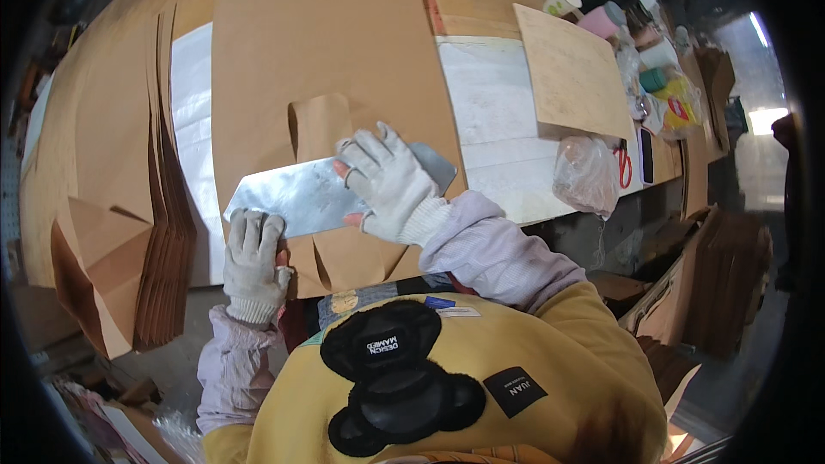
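Observation:
A flat silver metal plate (296, 195) with angled ends lies aslant across the folded bottom of a long brown paper bag (331, 26). My left hand (255, 259), in a pale knit glove, is closed at the plate's lower left corner, its fingers close together and curled over the edge. My right hand (388, 186), in a similar glove with bare fingertips showing, rests across the plate's right half with fingers spread. A creased paper flap (320, 127) sticks out above the plate, and folded paper (357, 259) shows below it. The paper under the plate is hidden.
At the left stands a stack of folded brown paper bags (112, 146). To the right are a thin wooden board (571, 69), a plastic bag (586, 176), red-handled scissors (624, 167), a phone (646, 155) and a paper cup (562, 0). Stacked brown cardboard (709, 283) stands beyond the table's right edge.

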